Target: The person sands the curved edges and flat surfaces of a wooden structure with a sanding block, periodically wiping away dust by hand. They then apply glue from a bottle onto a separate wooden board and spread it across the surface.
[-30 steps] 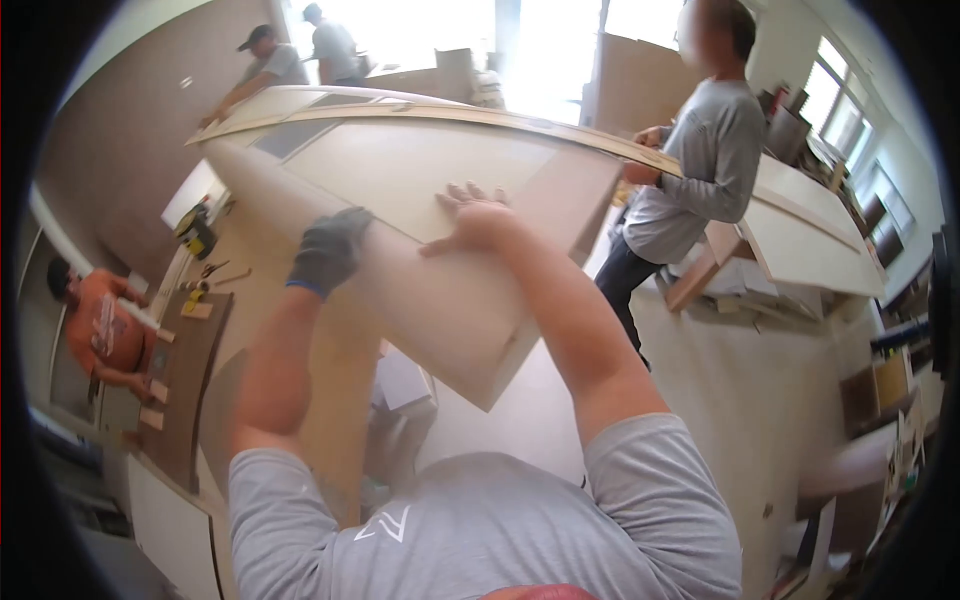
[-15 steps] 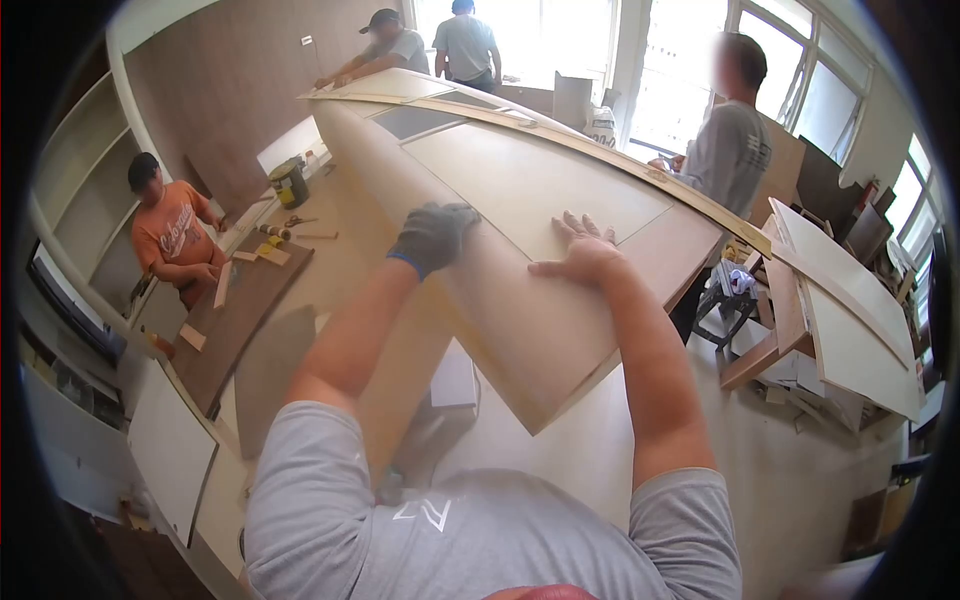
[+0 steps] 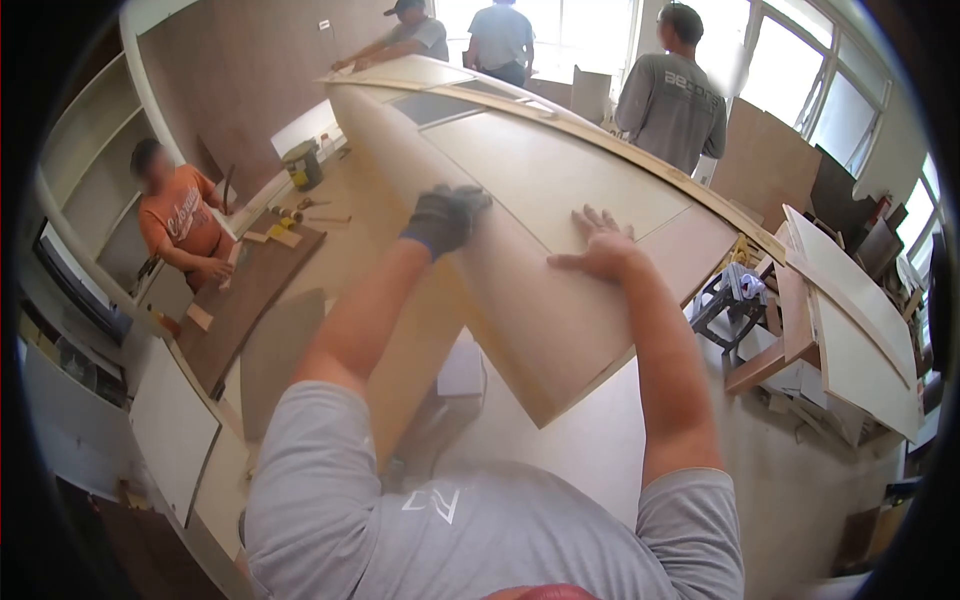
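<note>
Pale wooden panel (image 3: pixel 520 170), long and tilted, runs from its near corner just ahead of the person away to the far left, where a co-worker (image 3: pixel 418 35) stands at its end. The gloved left hand (image 3: pixel 447 216) curls over its left edge. The bare right hand (image 3: pixel 603 252) lies flat beside it on the face, fingers spread, grasping nothing.

Workbench (image 3: pixel 335 235) — brown board (image 3: pixel 250 300), wood blocks (image 3: pixel 285 238)
</note>
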`<state>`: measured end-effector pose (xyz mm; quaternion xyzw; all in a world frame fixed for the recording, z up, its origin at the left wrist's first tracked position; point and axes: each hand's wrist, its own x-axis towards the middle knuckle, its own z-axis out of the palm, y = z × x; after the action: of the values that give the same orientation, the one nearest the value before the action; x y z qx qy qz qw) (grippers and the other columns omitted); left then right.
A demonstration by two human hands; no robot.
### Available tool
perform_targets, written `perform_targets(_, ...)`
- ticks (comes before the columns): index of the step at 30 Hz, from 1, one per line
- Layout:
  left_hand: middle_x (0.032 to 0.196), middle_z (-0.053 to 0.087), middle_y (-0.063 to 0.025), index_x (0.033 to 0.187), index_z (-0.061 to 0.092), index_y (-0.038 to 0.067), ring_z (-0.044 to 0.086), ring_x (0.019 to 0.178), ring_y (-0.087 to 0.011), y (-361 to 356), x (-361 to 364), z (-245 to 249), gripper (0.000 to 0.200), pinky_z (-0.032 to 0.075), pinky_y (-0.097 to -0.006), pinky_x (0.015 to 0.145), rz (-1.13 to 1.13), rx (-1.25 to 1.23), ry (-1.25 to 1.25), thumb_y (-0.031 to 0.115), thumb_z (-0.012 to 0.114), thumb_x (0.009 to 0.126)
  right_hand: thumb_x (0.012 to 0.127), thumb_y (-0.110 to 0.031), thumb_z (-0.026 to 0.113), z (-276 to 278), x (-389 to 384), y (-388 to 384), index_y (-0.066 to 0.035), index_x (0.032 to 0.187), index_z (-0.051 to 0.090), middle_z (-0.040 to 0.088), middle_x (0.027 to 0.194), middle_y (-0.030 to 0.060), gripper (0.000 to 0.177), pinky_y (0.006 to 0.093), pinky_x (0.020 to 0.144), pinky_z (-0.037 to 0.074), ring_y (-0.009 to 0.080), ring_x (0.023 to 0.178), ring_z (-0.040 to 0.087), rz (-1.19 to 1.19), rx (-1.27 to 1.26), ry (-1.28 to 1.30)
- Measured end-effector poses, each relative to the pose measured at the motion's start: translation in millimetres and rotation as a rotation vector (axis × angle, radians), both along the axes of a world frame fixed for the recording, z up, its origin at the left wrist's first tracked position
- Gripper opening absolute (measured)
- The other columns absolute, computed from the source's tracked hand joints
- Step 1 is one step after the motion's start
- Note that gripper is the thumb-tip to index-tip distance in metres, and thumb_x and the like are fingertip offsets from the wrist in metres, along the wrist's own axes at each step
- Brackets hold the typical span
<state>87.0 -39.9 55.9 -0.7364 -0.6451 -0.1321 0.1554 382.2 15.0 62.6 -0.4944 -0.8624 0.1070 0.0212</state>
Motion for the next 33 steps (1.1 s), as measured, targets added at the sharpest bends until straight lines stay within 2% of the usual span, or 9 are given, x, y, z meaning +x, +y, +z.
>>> perform_targets(5,0.133,0.068,0.0007,0.125,0.069,0.021,0.066,0.107,-0.0369,-3,19,-7,0.039,0.051,-0.0537,0.094,0.002,-0.02,0.072,0.01,0.057,0.09,0.074,-0.082,0.072,5,1,3,-0.012,0.169,0.024,0.014,0.177,0.0135,0.128,0.0613,0.13,0.004,0.0358,0.164,0.006,-0.006,-0.011,-0.009)
perform_targets(8,0.133,0.068,0.0012,0.125,0.069,0.022,0.066,0.106,-0.0357,15,-2,-13,0.039,0.051,-0.0523,0.094,0.001,0.013,0.0,0.01,0.057,0.09,0.073,-0.081,0.072,-1,0,-1,-0.012,0.169,0.024,0.014,0.177,0.0138,0.128,0.0611,0.13,0.004,0.0356,0.164,0.005,0.0,-0.021,0.008)
perform_targets(11,0.132,0.07,0.0017,0.126,0.07,0.022,0.067,0.107,-0.0349,-7,31,-1,0.039,0.053,-0.0475,0.096,0.084,-0.04,0.216,0.011,0.057,0.091,0.073,-0.081,0.073,0,1,0,-0.012,0.169,0.023,0.014,0.177,0.014,0.128,0.0608,0.13,0.004,0.0355,0.164,0.005,-0.002,-0.019,0.007)
perform_targets(14,0.124,0.073,-0.0004,0.122,0.07,0.02,0.067,0.104,-0.0359,14,-3,-24,0.036,0.053,-0.0481,0.094,-0.082,0.108,0.025,0.01,0.056,0.091,0.073,-0.081,0.073,-1,3,3,-0.012,0.169,0.023,0.014,0.177,0.0139,0.128,0.0605,0.13,0.003,0.0354,0.164,0.004,-0.013,-0.016,0.038)
perform_targets(18,0.125,0.073,-0.0058,0.12,0.072,0.019,0.068,0.102,-0.0377,5,22,-9,0.033,0.053,-0.0498,0.093,0.103,-0.044,0.134,0.011,0.056,0.091,0.074,-0.081,0.073,0,2,3,-0.012,0.169,0.024,0.014,0.177,0.0135,0.128,0.0599,0.131,0.003,0.0352,0.164,0.003,-0.016,-0.014,0.028)
perform_targets(22,0.115,0.072,-0.0093,0.114,0.072,0.015,0.068,0.11,-0.034,4,-4,-19,0.029,0.055,-0.0462,0.097,-0.347,0.185,-0.176,0.009,0.06,0.088,0.073,-0.082,0.073,0,0,3,-0.011,0.169,0.023,0.014,0.177,0.0134,0.129,0.0599,0.131,0.004,0.0353,0.164,0.004,-0.018,-0.031,0.007)
perform_targets(26,0.11,0.073,-0.0096,0.116,0.077,0.017,0.069,0.106,-0.0344,-2,-16,-1,0.034,0.056,-0.0458,0.095,-0.143,0.192,-0.387,0.009,0.063,0.085,0.073,-0.082,0.073,1,2,7,-0.011,0.169,0.022,0.013,0.177,0.0137,0.13,0.0601,0.13,0.004,0.0354,0.164,0.003,-0.027,-0.051,0.013)
perform_targets(29,0.102,0.074,-0.0079,0.106,0.078,0.021,0.071,0.097,-0.0328,6,-19,-10,0.024,0.057,-0.0462,0.085,-0.349,0.257,-0.026,0.017,0.064,0.087,0.075,-0.084,0.07,-3,3,10,-0.01,0.169,0.021,0.012,0.178,0.0136,0.13,0.06,0.13,0.006,0.0352,0.164,0.004,-0.004,-0.038,0.011)
perform_targets(33,0.101,0.075,-0.0112,0.1,0.078,0.019,0.073,0.089,-0.0304,11,-2,-11,0.018,0.055,-0.0515,0.081,-0.032,0.133,0.112,0.024,0.065,0.088,0.083,-0.071,0.073,-4,3,1,-0.003,0.166,0.028,0.023,0.174,0.02,0.116,0.0503,0.13,0.017,0.0384,0.161,0.018,0.043,0.077,0.053)
